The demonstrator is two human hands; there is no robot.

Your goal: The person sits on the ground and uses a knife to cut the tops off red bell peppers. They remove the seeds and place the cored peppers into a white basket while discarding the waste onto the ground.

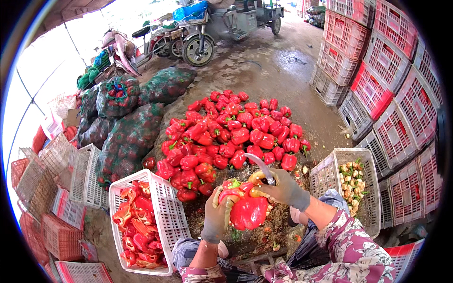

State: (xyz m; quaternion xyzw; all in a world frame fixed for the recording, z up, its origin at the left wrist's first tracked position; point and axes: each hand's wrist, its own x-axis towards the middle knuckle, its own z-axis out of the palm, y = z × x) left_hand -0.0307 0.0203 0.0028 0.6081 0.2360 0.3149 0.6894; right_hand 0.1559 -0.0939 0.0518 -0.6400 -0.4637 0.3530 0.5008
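- Red cut pepper [248,214]: one, left hand [216,214] gripped it.
- Curved knife [259,163]: one, right hand [283,189] held it.
- Pepper-piece crate [169,207]: one, stood near left.
- Core crate [325,174]: one, near right.

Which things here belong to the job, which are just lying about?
In the job:
curved knife, in the right hand
red pepper, in the left hand
pepper heap
crate of cut peppers
crate of cores

Apparently idle:
three-wheeler
stacked crates
filled net sacks
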